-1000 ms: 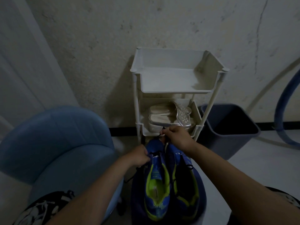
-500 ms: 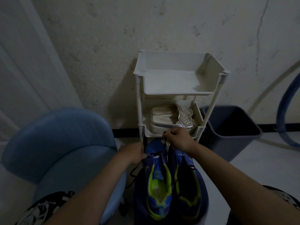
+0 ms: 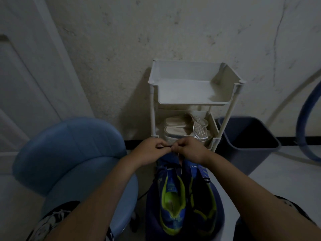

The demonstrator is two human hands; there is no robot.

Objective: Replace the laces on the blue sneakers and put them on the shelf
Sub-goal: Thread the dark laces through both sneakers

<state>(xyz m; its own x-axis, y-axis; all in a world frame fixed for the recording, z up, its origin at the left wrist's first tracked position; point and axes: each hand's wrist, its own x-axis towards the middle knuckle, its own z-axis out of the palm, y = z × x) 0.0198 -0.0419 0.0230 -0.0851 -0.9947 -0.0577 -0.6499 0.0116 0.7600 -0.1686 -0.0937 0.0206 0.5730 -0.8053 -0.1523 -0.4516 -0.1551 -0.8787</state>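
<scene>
Grip: a dark lace [image 3: 165, 146] is being pinched at both ends, by the curled fingertips of the left hand [image 3: 149, 150] on one side and of the right hand [image 3: 189, 149] on the other; a short stretch of it is being held level between them.
Hands: both are being held knuckles up, thumbs almost touching, just above the toe end of the shoes.
Lace run: where the lace leads below the fingers is being hidden by the hands.
Blue sneakers [image 3: 184, 197]: the pair is being kept side by side, toes pointing away toward the shelf, the yellow-green linings being shown from above; dark lacing is being shown at the throat of each shoe.
Support: the pair is being carried on a dark blue surface [image 3: 151, 214] between the person's knees; what it is cannot be told.
Shelf [image 3: 191, 102]: a white tiered rack is being stood against the wall, directly beyond the hands.
Lower tier: pale sandals [image 3: 180, 130] are being stored there, one with a studded clear strap.
Bin [image 3: 243, 153]: a dark tub is being kept on the floor just right of the rack.
Chair [image 3: 69, 150]: a light blue padded seat is being kept to the left, near the left forearm.
Hose [image 3: 303, 122]: a blue curved tube is being shown at the far right edge.
Door [image 3: 20, 84]: a pale panelled leaf is being shown at the far left.
</scene>
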